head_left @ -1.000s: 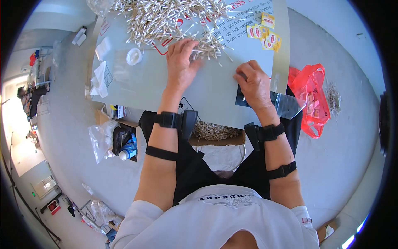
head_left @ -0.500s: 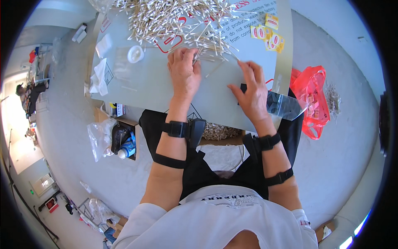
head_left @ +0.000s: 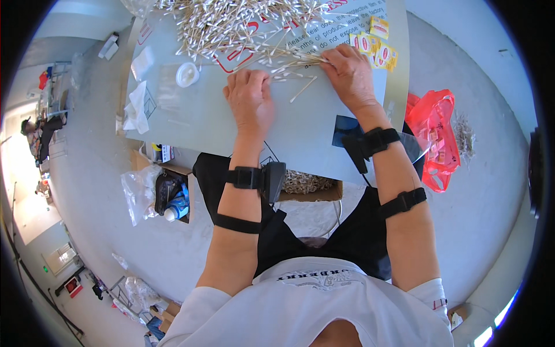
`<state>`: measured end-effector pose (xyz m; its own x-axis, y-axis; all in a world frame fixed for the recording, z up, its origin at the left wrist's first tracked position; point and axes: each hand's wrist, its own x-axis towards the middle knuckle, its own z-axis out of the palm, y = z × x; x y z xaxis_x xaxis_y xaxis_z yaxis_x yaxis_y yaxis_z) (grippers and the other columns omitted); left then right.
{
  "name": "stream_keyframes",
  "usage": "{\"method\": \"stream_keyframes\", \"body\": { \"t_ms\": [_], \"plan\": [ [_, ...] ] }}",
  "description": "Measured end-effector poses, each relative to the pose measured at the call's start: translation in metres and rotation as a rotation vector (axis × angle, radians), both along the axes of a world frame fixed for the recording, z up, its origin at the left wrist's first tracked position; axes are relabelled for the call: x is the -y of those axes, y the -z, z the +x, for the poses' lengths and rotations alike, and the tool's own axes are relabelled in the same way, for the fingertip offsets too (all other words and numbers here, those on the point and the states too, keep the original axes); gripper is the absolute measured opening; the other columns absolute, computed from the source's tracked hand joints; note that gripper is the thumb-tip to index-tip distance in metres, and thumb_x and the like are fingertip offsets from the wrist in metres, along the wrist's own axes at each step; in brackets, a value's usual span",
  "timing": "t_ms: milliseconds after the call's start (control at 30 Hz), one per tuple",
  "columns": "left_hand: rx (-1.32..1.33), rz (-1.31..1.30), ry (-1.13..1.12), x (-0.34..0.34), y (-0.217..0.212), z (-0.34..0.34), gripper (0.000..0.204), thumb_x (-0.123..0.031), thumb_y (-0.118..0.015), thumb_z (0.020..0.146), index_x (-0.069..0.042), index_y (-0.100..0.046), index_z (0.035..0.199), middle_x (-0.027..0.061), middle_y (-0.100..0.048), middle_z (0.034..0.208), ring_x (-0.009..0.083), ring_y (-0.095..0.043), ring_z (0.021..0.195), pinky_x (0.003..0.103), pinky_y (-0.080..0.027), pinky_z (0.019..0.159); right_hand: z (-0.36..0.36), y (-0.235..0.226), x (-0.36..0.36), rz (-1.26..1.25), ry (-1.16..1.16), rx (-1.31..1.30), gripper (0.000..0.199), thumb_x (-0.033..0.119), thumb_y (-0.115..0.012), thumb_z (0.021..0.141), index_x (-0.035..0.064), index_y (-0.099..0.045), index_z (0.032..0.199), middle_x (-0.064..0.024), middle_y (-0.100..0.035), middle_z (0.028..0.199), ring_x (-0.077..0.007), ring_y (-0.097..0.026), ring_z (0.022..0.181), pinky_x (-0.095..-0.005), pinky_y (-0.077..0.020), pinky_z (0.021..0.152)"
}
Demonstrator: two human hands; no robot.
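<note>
Past a cardboard box of thin pale sticks, the tabletop has bare room inside its near edge. The right hand has moved forward, fingertips pinching loose cotton swabs; the left hand rests curled beside them, its hold unclear, with the swab pile beyond.

A pale grey desk is carrying a large loose heap of cotton swabs toward its far side, with red and black printing showing on the surface around it. The heap is thinning out toward the middle, where one stray swab is lying slantwise. On the left, a small round white dish is sitting near a crumpled white sheet. Yellow packets are overlapping on the right, and a dark flat piece is lying nearer the front edge
</note>
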<state>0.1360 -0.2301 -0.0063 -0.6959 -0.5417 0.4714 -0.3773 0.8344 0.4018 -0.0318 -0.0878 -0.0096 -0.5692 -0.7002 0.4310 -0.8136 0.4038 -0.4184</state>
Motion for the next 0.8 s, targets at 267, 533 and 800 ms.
{"method": "stream_keyframes", "body": {
  "t_ms": [267,533,800],
  "plan": [
    [0.009,0.041,0.146,-0.039,-0.001,0.009,0.016,-0.005,-0.07,0.075,-0.013,-0.066,0.088,0.0026,-0.06,0.092,0.0268,-0.054,0.093,0.041,-0.041,0.081,-0.008,0.0,0.007,-0.082,-0.033,0.075,0.014,0.018,-0.069,0.084,0.0099,-0.071,0.096,-0.0071,-0.064,0.091,-0.0301,-0.062,0.092,-0.0408,-0.0496,0.08],
    [0.165,-0.012,0.208,-0.08,-0.006,-0.015,0.058,-0.031,-0.064,0.088,-0.008,-0.047,0.139,0.011,-0.037,0.149,0.0329,-0.031,0.139,0.053,-0.023,0.111,-0.021,-0.008,0.018,0.062,-0.253,0.168,0.018,0.01,-0.066,0.085,0.0096,-0.071,0.102,-0.0091,-0.064,0.099,-0.0314,-0.062,0.096,-0.0396,-0.0497,0.086],
    [0.298,-0.173,0.14,-0.024,0.01,-0.052,0.061,-0.045,-0.049,0.097,-0.012,-0.041,0.146,0.0109,-0.034,0.155,0.0328,-0.021,0.146,0.06,-0.013,0.115,-0.005,-0.01,-0.033,-0.181,-0.026,0.399,0.025,0.0,-0.061,0.08,0.0044,-0.069,0.104,-0.0155,-0.064,0.1,-0.036,-0.061,0.099,-0.0405,-0.0499,0.087]
  ]
}}
